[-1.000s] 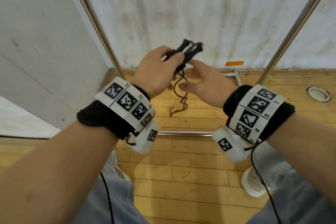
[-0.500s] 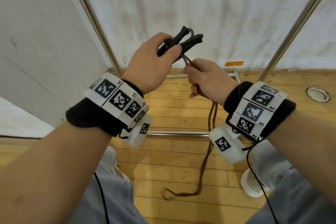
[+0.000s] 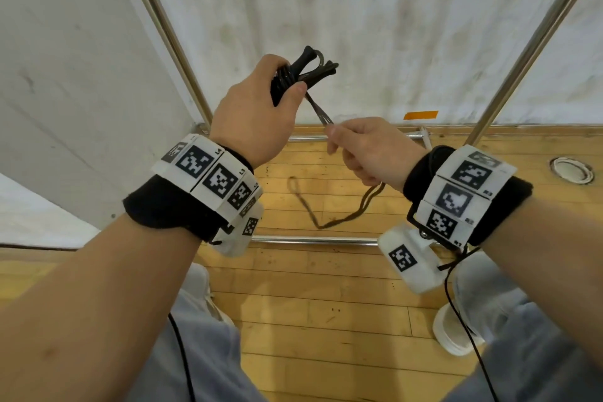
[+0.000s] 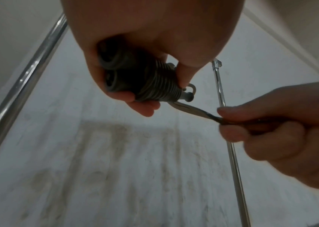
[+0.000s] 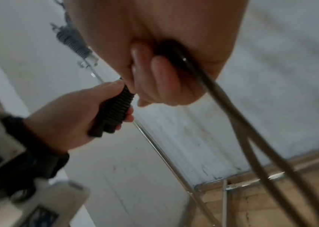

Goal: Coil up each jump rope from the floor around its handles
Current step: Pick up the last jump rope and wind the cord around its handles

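Black wristbands [image 3: 169, 206] — white tag-marked blocks, thin black cables — pale grey trousers [image 3: 202, 346].

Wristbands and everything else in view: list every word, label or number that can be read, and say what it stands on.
"L4": beside a square marker on the left wristband.
"L3": beside the next marker on the same band.
Small codes beside the markers on the right wristband: too blurred to read.
Square black-and-white markers on both bands and on the white camera housings: patterns, not text.
Orange tape on the wall: blank.
Jump rope: no lettering visible.
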